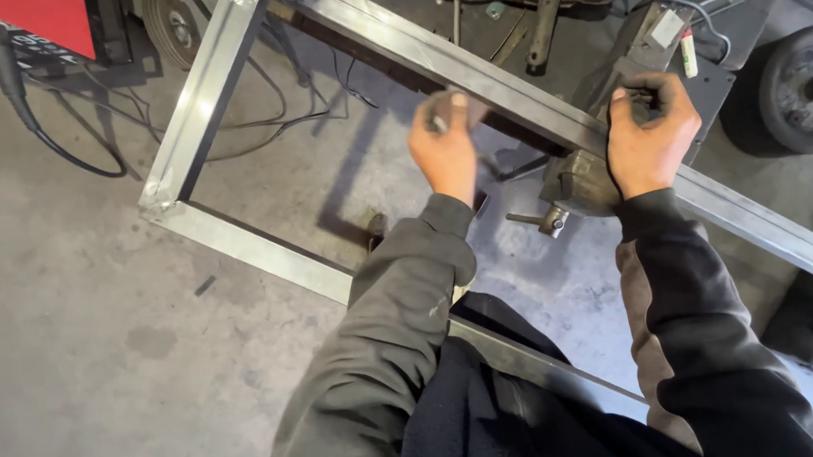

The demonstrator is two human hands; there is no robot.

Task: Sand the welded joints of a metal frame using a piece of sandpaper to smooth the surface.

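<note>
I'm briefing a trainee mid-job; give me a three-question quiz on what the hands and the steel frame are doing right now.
1. True or false: the left hand is resting flat on the concrete floor.
2. What does the right hand grip: A) the cable, B) the clamp on the frame rail, C) the tyre?
3. Fill in: the steel frame is made of square metal ____.

Key:
1. False; it is raised at the rail, closed on a small blurred object.
2. B, the clamp sits on the rail beneath that hand.
3. Tube.
</note>
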